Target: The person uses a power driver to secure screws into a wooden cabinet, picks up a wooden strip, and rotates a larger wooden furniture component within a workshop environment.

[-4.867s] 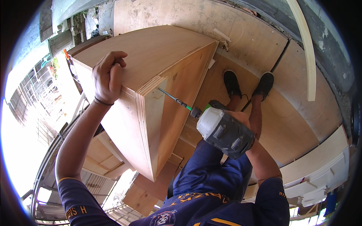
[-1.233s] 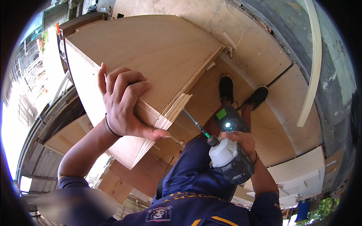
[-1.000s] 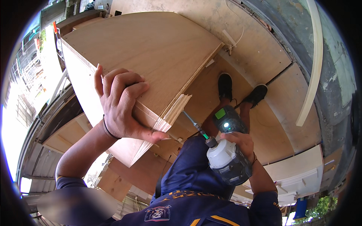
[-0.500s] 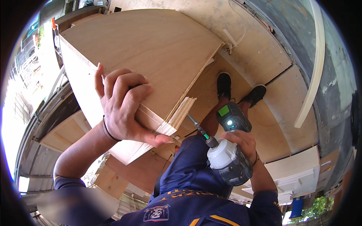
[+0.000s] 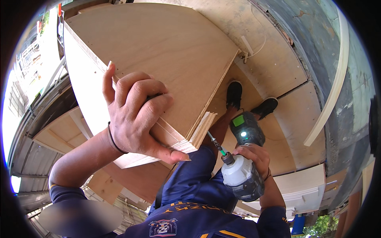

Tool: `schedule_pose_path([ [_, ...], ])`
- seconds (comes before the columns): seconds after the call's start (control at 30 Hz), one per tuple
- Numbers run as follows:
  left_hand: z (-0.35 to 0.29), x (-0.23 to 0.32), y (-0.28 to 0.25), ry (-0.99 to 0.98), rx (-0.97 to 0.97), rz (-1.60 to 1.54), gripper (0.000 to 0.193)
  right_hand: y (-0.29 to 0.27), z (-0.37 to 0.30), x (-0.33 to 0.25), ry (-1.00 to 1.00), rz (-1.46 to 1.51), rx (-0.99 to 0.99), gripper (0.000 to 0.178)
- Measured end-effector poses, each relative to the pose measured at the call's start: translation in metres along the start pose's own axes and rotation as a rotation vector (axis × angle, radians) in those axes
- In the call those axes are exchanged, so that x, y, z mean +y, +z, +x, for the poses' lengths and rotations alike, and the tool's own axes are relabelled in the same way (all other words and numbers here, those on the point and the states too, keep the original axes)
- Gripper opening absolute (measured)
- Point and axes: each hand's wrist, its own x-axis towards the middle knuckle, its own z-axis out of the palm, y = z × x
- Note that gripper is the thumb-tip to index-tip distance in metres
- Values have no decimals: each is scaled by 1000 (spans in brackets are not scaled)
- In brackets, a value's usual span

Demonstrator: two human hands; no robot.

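- Tan plywood box point(image 5: 158, 51) stands before the person, filling the upper left, its layered corner point(image 5: 201, 133) pointing toward the lap
- Left hand point(image 5: 137, 113) lies spread over the edge, bent fingers on the top panel, thumb under the corner; some seconds ago it was loosely curled there, so the corner now looks better steadied
- Right hand point(image 5: 256, 156) is wrapped round a power driver point(image 5: 238, 174), its lamp lit
- Driver's bit point(image 5: 215, 141) was up against the wood then; now it slants just beside the corner, though contact at the tip is hard to judge
- Box's inside faces away, contents hidden
- Farther out, dark shoes point(image 5: 234, 95), plywood sheets point(image 5: 303, 127) and a long pale strip point(image 5: 335, 93)
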Motion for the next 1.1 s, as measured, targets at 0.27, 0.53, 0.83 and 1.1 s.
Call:
schedule_pose_path([
  [0.27,0,0,1,31,-11,0,87,6,-6,0,2,2,-1,44],
  [0.53,1,1,1,18,-12,5,86,10,-3,-1,10,42,28,45],
  [0.83,-1,-1,-3,53,-37,18,92,3,10,1,-50,-63,0,44],
  [1.1,0,-2,-2,67,-37,29,93,1,18,4,-87,-85,-6,44],
])
